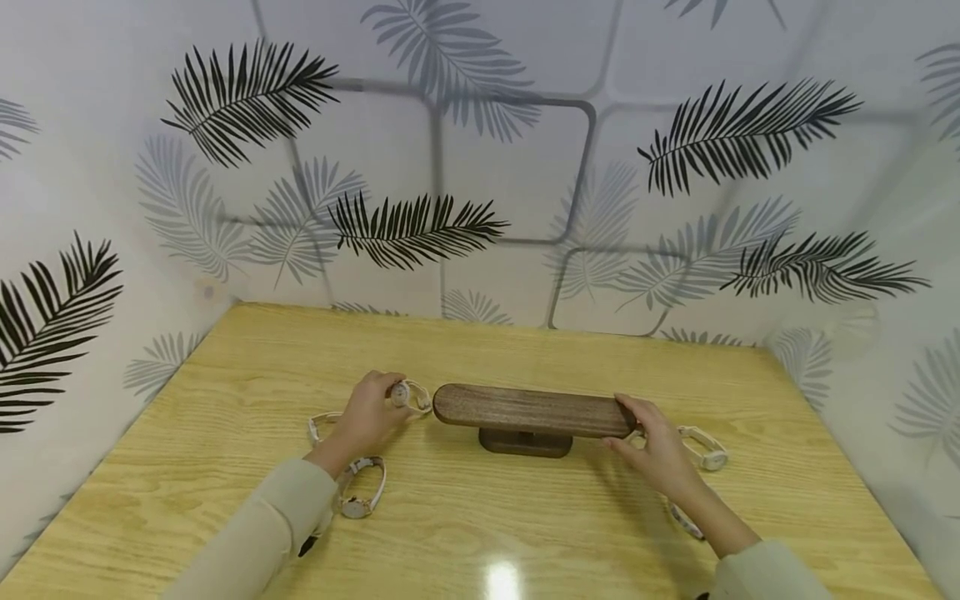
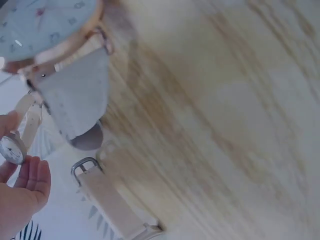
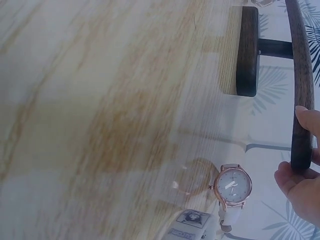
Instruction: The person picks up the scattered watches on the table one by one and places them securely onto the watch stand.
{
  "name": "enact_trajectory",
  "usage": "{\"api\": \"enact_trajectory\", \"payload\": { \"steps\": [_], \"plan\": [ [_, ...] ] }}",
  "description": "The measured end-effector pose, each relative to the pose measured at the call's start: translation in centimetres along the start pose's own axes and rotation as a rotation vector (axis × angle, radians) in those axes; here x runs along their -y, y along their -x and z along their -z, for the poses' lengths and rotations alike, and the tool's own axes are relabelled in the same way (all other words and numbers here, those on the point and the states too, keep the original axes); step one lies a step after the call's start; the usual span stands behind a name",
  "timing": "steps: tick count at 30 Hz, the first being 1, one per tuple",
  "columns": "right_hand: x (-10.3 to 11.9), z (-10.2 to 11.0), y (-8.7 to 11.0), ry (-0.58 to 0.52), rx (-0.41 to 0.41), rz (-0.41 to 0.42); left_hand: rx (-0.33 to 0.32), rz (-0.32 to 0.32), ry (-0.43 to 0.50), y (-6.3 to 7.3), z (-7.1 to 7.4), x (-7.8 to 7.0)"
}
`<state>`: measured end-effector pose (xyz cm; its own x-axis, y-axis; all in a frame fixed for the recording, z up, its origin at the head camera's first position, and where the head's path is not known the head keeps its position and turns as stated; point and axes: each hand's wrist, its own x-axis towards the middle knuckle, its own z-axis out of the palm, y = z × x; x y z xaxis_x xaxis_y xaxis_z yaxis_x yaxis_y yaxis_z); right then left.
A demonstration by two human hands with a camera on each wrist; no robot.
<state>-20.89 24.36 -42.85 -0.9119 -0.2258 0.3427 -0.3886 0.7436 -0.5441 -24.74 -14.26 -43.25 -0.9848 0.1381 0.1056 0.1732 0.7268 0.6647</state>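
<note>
My left hand (image 1: 366,417) pinches a small round-faced wristwatch (image 1: 401,394) with a pale strap, just off the left end of a dark wooden T-bar display stand (image 1: 525,408). The left wrist view also has this watch (image 2: 13,149) between thumb and fingers. At the stand's other end, my right hand (image 1: 656,446) grips the bar tip, thumb on the near side and fingers on the far side. In the right wrist view the bar (image 3: 301,75) rises on a short post from its base (image 3: 247,55). The bar carries no watch.
Left of the stand lie a watch (image 1: 356,507) and another pale-strapped watch (image 1: 313,429), partly behind my left hand. On the right are a white-strapped watch (image 1: 714,459) and one (image 1: 686,522) half hidden by my forearm. A leaf-patterned backdrop (image 1: 495,275) borders the wooden table (image 1: 450,533).
</note>
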Motion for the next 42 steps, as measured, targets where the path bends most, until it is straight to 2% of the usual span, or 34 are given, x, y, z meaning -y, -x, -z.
{"api": "enact_trajectory", "payload": {
  "steps": [5,12,16,18,21,30,32,42],
  "plan": [
    [0.0,0.0,0.0,0.008,0.002,0.001,0.041,-0.051,-0.016,0.1,0.3,-0.6],
    [0.1,0.1,0.0,0.012,0.005,-0.008,0.083,-0.183,-0.073,0.1,1.0,-1.6],
    [0.3,0.2,0.0,0.012,-0.007,0.001,0.109,-0.246,-0.082,0.3,1.4,-2.4],
    [0.4,0.2,0.0,0.016,-0.013,0.009,0.128,-0.258,-0.069,0.3,1.5,-2.8],
    [0.3,0.2,0.0,0.012,-0.015,0.01,0.15,-0.27,-0.059,0.3,1.5,-3.1],
    [0.0,0.0,0.0,-0.001,-0.006,0.002,0.168,-0.255,-0.037,0.5,1.3,-3.7],
    [0.0,-0.1,0.0,0.001,-0.012,0.007,0.173,-0.266,-0.042,0.4,1.2,-3.8],
    [0.0,-0.2,0.1,0.0,-0.034,0.032,0.187,-0.245,-0.013,0.4,0.8,-3.9]
  ]
}}
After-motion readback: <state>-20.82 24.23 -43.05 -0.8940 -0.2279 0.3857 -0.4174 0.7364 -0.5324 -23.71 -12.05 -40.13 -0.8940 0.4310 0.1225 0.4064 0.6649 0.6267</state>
